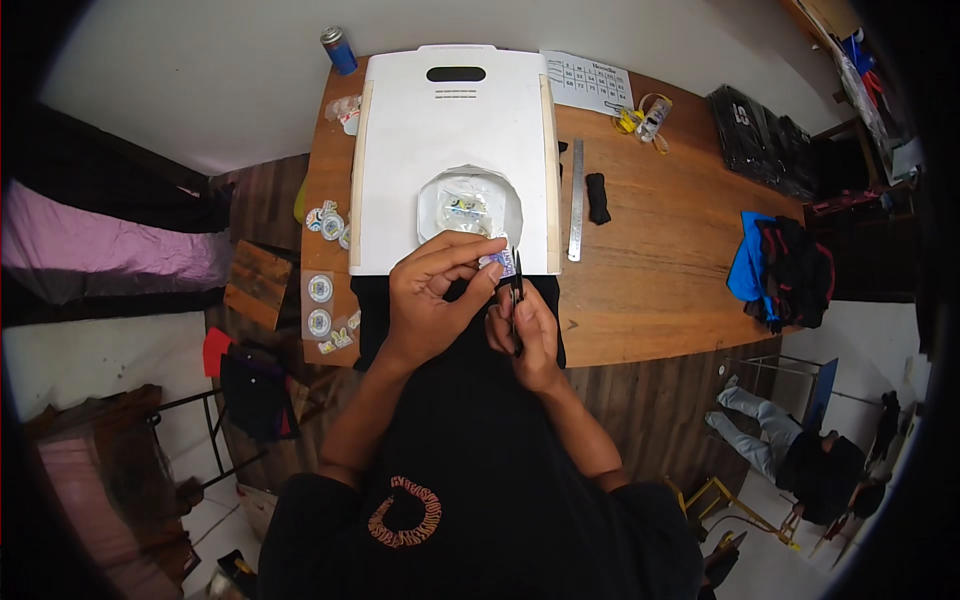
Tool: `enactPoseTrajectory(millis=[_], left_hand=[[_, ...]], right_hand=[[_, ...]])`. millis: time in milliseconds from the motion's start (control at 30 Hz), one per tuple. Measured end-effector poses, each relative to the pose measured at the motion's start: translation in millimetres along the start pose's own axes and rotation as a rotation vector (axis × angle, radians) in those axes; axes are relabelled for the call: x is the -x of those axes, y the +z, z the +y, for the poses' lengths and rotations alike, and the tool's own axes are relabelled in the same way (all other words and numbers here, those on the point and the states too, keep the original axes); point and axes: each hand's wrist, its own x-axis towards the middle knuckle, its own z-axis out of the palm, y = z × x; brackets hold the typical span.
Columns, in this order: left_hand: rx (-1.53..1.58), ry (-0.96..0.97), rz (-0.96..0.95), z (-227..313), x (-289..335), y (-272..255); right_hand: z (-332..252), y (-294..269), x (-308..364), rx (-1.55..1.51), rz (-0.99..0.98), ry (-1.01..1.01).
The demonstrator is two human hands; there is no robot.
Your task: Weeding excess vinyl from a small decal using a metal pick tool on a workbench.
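Note:
Between the thumb and fingers of my left hand (430,300) is a small printed sticker (498,263), blue and white. My right hand (535,335) is closed around black-handled scissors (518,285), whose blades point away from me along the sticker's right edge. I cannot make out whether the blades touch it. Both hands are over the near edge of a white board-like panel (400,150). Just beyond them, a round opening (425,205) in the panel holds crumpled see-through film scraps (465,205) with printed bits.
Round stickers (320,289) and cut pieces lie along the table's left side. A steel ruler (577,200) and a black rolled item (597,198) are right of the panel. Farther off are a blue can (339,50), a printed chart (590,82), yellow tape (630,121) and folded clothes (785,270).

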Motion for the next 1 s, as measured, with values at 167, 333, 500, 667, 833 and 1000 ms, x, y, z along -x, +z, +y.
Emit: enactPoseTrajectory(millis=[167, 333, 500, 667, 833, 1000], left_hand=[[-0.011, 0.007, -0.01, 0.8, 0.6, -1.7], [-0.025, 0.021, -0.012, 2.8, 0.4, -1.3], [-0.055, 0.027, -0.029, 4.4, 0.5, -2.5], [-0.06, 0.019, -0.035, 4.5, 0.0, -3.7], [-0.029, 0.011, -0.04, 4.4, -1.9, -3.7], [-0.022, 0.0, -0.036, 4.3, -2.6, -3.8]], right_hand=[[0.0, -1.0, 0.4, -0.002, -0.011, 0.003], [-2.8, 0.3, -0.9, 0.014, -0.028, -0.005], [-5.2, 0.3, -2.2, 0.021, -0.036, -0.003], [-5.3, -0.1, -2.7, 0.023, -0.038, -0.004], [-2.2, -2.5, -1.2, 0.025, -0.03, 0.009], [-4.7, -1.0, -3.3, 0.06, -0.025, 0.008]])
